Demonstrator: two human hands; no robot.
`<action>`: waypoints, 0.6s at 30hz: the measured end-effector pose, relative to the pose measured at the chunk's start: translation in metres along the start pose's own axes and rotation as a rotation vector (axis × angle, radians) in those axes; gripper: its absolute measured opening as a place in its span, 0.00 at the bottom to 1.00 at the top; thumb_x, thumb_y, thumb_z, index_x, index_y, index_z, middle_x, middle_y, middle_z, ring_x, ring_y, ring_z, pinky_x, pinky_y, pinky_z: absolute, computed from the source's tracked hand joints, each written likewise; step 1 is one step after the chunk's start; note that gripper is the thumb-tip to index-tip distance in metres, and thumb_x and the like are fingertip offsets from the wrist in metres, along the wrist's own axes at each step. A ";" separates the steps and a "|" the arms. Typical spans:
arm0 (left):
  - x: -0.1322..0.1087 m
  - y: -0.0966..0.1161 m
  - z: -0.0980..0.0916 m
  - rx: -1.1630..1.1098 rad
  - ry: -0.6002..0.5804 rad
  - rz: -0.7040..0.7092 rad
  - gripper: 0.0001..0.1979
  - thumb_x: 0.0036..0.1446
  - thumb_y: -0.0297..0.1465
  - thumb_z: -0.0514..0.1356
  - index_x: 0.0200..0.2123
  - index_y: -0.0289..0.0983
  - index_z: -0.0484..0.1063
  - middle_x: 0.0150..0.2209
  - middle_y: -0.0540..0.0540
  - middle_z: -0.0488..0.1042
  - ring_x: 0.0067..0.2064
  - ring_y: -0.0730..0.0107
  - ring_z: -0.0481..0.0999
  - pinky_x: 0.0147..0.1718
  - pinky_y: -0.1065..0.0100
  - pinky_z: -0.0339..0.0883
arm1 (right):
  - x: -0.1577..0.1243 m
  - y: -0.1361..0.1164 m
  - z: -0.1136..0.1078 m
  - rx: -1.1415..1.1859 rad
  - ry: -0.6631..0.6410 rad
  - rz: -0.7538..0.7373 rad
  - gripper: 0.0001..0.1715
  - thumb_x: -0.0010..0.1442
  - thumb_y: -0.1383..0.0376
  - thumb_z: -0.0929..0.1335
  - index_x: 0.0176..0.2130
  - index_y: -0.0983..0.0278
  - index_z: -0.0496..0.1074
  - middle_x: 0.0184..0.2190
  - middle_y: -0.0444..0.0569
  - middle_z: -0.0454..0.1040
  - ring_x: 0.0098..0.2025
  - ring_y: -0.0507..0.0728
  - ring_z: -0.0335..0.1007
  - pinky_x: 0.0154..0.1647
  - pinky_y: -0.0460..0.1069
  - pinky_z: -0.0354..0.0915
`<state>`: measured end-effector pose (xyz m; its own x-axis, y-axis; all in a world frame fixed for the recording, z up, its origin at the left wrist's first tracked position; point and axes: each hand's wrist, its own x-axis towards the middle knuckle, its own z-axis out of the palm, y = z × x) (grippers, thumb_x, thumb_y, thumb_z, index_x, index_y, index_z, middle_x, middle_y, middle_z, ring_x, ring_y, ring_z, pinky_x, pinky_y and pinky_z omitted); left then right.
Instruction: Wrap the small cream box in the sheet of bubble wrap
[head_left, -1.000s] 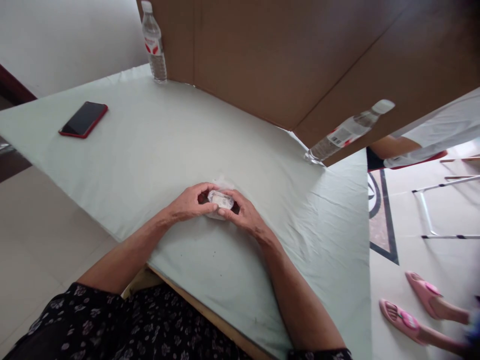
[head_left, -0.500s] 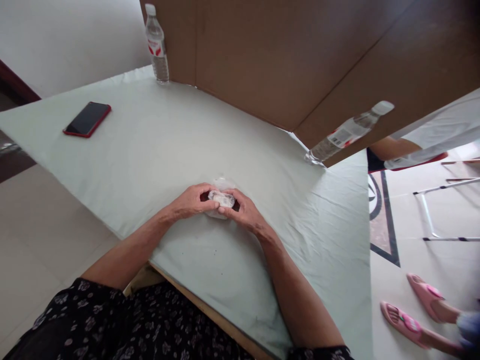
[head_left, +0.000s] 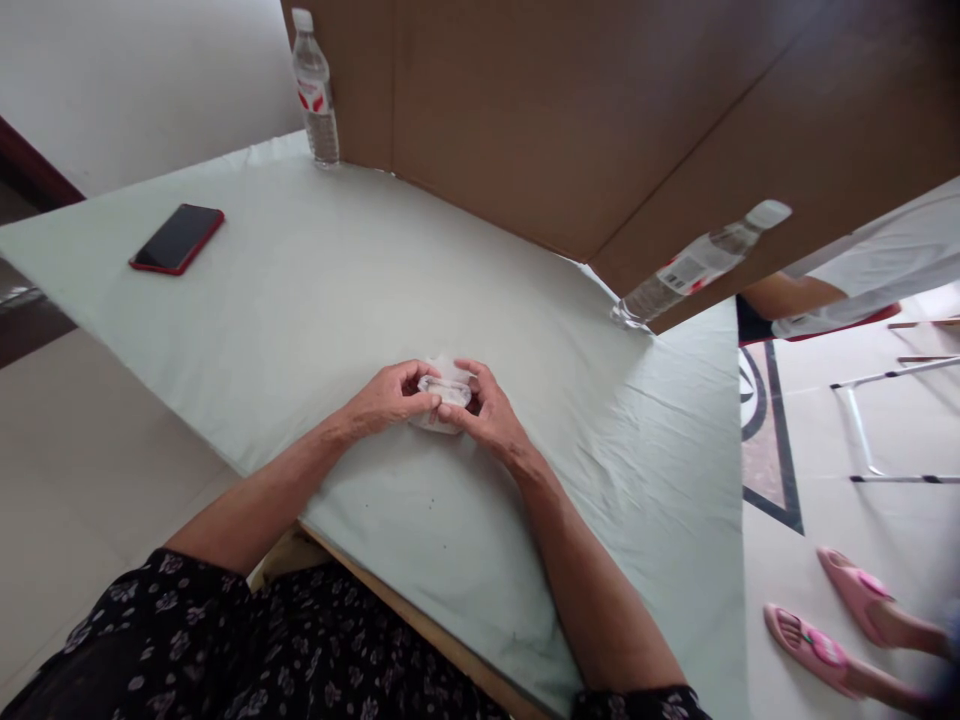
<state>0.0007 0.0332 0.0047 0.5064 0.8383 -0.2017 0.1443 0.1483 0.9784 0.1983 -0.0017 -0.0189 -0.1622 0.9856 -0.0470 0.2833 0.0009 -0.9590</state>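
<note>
Near the front of the cloth, both hands are at a small clear, whitish plastic packet [head_left: 447, 391], too small to make out exactly. My left hand [head_left: 386, 401] has its thumb and fingers closed on the packet's left end. From the other side, my right hand [head_left: 489, 412] presses its thumb against the near edge, its fingers curled around the right end with the forefinger raised behind. More thin, see-through plastic shows behind and beneath the packet, partly hidden by my fingers.
A pale green cloth [head_left: 360, 270] covers the table. A red-edged phone [head_left: 178, 239] lies at left. Two water bottles, one at the back left [head_left: 318, 95] and one at right [head_left: 686, 272], stand against a tall brown board [head_left: 510, 110]. Another person's pink slippers [head_left: 814, 650] are on the floor.
My right forefinger has lifted off the far side of the packet, and its fingers have spread a little. The packet has turned slightly. My left hand keeps its hold.
</note>
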 end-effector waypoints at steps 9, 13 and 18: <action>0.001 -0.005 0.002 -0.068 0.042 0.045 0.41 0.51 0.35 0.65 0.66 0.34 0.53 0.39 0.45 0.76 0.39 0.66 0.76 0.39 0.66 0.68 | -0.002 0.006 0.009 0.007 0.089 0.032 0.62 0.52 0.44 0.74 0.71 0.66 0.46 0.39 0.50 0.76 0.39 0.59 0.72 0.43 0.55 0.68; -0.001 -0.003 0.001 -0.048 0.031 0.033 0.41 0.52 0.35 0.64 0.67 0.33 0.54 0.40 0.45 0.76 0.38 0.67 0.76 0.39 0.66 0.67 | -0.008 0.005 0.015 -0.002 0.142 0.063 0.59 0.54 0.46 0.74 0.71 0.63 0.47 0.40 0.52 0.78 0.40 0.60 0.74 0.43 0.56 0.69; -0.002 -0.002 -0.002 -0.041 -0.051 0.068 0.40 0.51 0.33 0.62 0.67 0.33 0.55 0.42 0.44 0.75 0.40 0.67 0.75 0.42 0.66 0.68 | -0.012 0.002 0.021 0.062 0.168 0.073 0.61 0.54 0.45 0.74 0.71 0.64 0.46 0.45 0.56 0.78 0.46 0.63 0.75 0.47 0.58 0.70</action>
<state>-0.0020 0.0325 0.0036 0.5563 0.8197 -0.1362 0.0740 0.1144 0.9907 0.1810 -0.0174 -0.0260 0.0176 0.9971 -0.0745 0.2289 -0.0765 -0.9704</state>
